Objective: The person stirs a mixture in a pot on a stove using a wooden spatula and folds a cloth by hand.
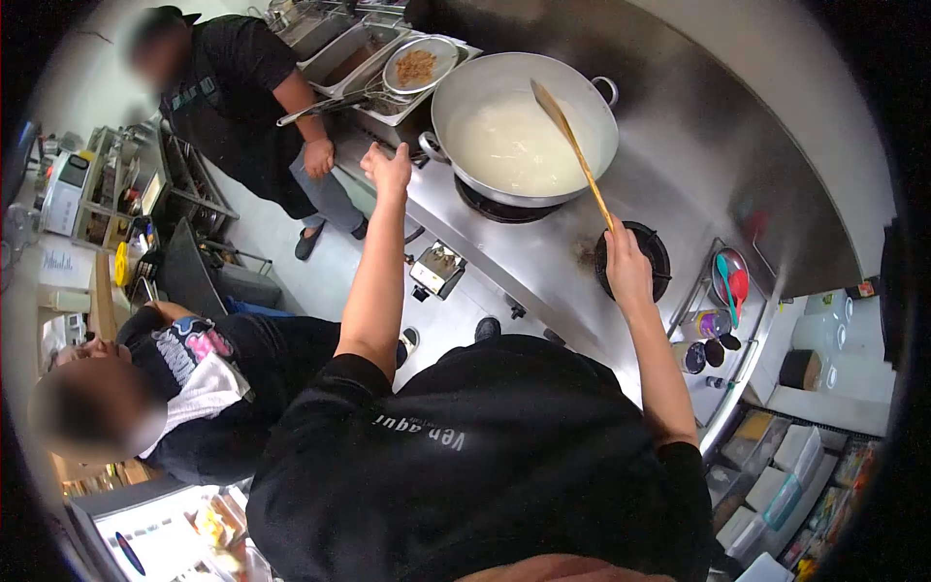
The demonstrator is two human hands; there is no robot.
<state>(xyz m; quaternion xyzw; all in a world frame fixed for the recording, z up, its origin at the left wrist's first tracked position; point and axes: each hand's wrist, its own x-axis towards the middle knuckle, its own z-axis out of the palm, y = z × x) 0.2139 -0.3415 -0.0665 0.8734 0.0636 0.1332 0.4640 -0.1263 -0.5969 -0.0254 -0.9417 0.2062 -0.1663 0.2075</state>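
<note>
My right hand (628,264) is closed round the handle end of a long wooden paddle (574,145). The paddle's blade leans inside a large metal pot (599,109), at the far right of a creamy white liquid (499,145). My left hand (389,171) is held out left of the pot, near its side handle (433,147) but seemingly apart from it. Its thumb and fingers are apart, and I see nothing held. The pot stands upright on a burner (499,209) on the steel cooktop.
A strainer (420,66) with brown bits rests over metal pans (354,53) left of the pot. A second burner (645,276) lies near my right hand. Red and teal utensils (737,281) and jars (690,357) stand at right. Co-workers (238,107) are at left.
</note>
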